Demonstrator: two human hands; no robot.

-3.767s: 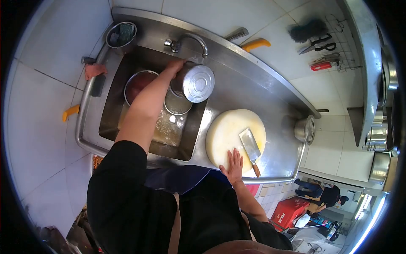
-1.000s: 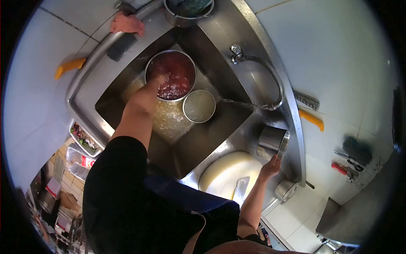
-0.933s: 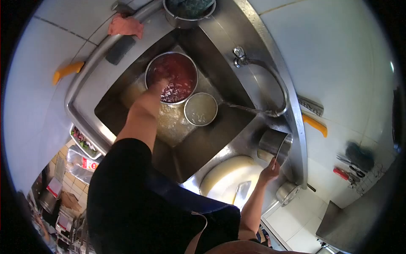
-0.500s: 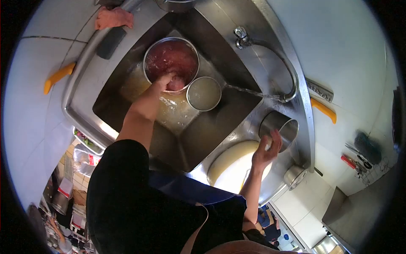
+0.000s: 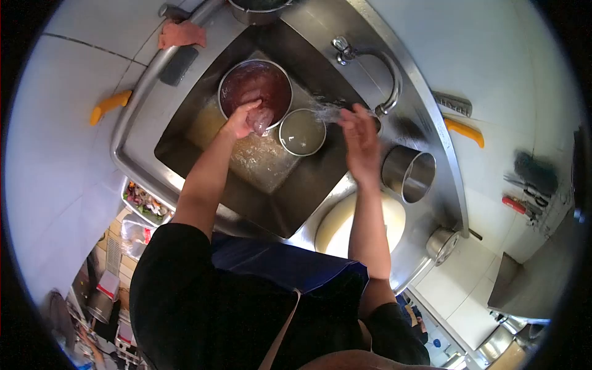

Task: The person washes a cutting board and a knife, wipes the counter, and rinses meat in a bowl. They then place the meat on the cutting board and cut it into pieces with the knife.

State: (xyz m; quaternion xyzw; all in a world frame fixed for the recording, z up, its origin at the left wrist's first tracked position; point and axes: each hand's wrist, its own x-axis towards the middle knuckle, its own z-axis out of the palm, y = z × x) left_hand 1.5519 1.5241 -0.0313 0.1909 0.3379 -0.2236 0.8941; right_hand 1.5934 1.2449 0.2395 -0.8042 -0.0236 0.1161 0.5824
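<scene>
A round metal pot (image 5: 232, 77) full of dark red liquid stands in the sink. At its near rim my left hand (image 5: 239, 122) is closed on a wet, glossy pink piece of raw meat (image 5: 261, 119). Beside this pot sits a smaller round metal container (image 5: 284, 143) with cloudy liquid. My right hand (image 5: 361, 145), blurred a little, is raised with its fingers apart at the running water (image 5: 328, 112) from the tap (image 5: 388, 68). Nothing shows in that hand.
The steel sink (image 5: 259, 216) has wet walls. On the right counter are an empty metal cylinder (image 5: 394, 171), a large pale round block (image 5: 333, 228) and a small pot (image 5: 439, 245). A pink cloth (image 5: 182, 35) and a dark grey block (image 5: 179, 65) lie on the left ledge.
My right hand has moved from beside the metal cylinder up to the water stream. My left hand has lifted the meat slightly at the pot's rim. The whole view has shifted somewhat.
</scene>
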